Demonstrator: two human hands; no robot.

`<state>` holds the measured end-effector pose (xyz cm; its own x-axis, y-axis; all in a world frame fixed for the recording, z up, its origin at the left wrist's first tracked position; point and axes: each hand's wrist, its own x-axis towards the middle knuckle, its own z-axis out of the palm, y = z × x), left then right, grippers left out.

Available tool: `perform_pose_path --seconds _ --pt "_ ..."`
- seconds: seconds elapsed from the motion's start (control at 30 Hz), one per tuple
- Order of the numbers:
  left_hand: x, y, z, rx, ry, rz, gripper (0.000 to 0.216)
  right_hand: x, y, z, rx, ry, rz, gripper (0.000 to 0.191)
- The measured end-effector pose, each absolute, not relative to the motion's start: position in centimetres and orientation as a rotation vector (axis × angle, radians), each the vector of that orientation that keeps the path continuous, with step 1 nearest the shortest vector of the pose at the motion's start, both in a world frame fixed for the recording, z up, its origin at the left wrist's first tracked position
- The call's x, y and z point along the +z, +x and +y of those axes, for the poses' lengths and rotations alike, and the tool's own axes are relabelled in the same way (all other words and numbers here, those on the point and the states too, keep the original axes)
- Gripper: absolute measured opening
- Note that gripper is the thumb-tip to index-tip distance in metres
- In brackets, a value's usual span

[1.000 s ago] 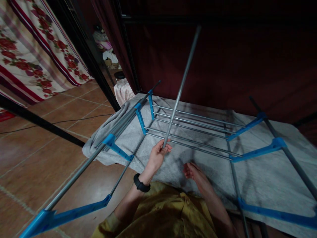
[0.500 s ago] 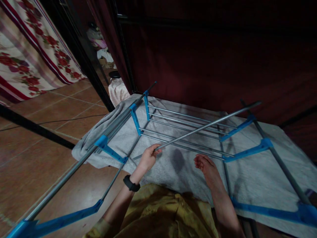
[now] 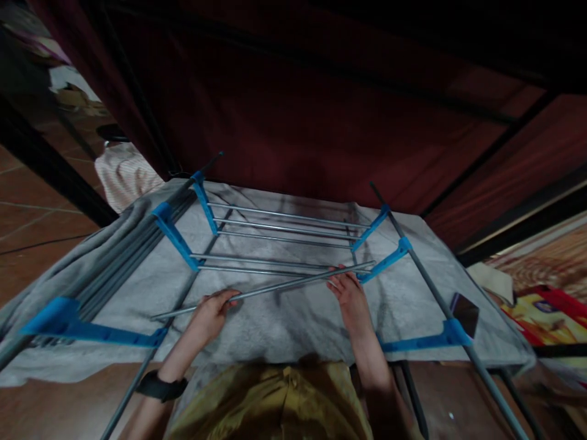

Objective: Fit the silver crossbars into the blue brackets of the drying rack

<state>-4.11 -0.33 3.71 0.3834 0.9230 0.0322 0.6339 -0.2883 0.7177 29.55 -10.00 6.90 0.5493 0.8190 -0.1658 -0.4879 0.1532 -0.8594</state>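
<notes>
A thin metal rod (image 3: 279,286) lies slantwise across the front of a rack, its right end higher in the picture. My left hand (image 3: 211,315) is closed round it near its left part. Toward the other end, the fingers of my right hand (image 3: 351,299) curl about the rod, close to a blue plastic bracket (image 3: 385,260). The rack has grey side poles (image 3: 428,278) joined by blue brackets, with several crossbars (image 3: 284,229) fitted between the two sides behind my hands. Another blue bracket (image 3: 177,235) stands at the left.
A grey cloth (image 3: 284,330) covers the surface beneath the rack. Several loose rods (image 3: 132,256) lie bundled along the left side. A phone (image 3: 464,311) rests by the right pole. Dark red fabric (image 3: 293,134) hangs behind. Colourful packaging (image 3: 548,315) sits at the far right.
The rod has swung from steeply slanted to nearly level and lower, with my left hand still on it. My right hand has come onto its right part. The view has turned right.
</notes>
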Motion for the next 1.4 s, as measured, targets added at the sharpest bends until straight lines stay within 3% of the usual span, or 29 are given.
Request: perform_pose_path --seconds 0.63,0.87,1.4 --pt "3.6 -5.7 0.3 0.445 2.107 1.344 0.021 2.1 33.3 -11.8 0.814 -1.071 -0.174 0.031" --pt "3.1 -6.2 0.1 0.400 2.274 1.375 0.025 1.1 34.0 -12.2 0.784 -1.132 -0.169 0.025" --pt "3.6 -5.9 -2.5 0.616 2.299 2.049 0.027 -1.2 35.5 -13.7 0.832 -1.105 -0.020 0.012"
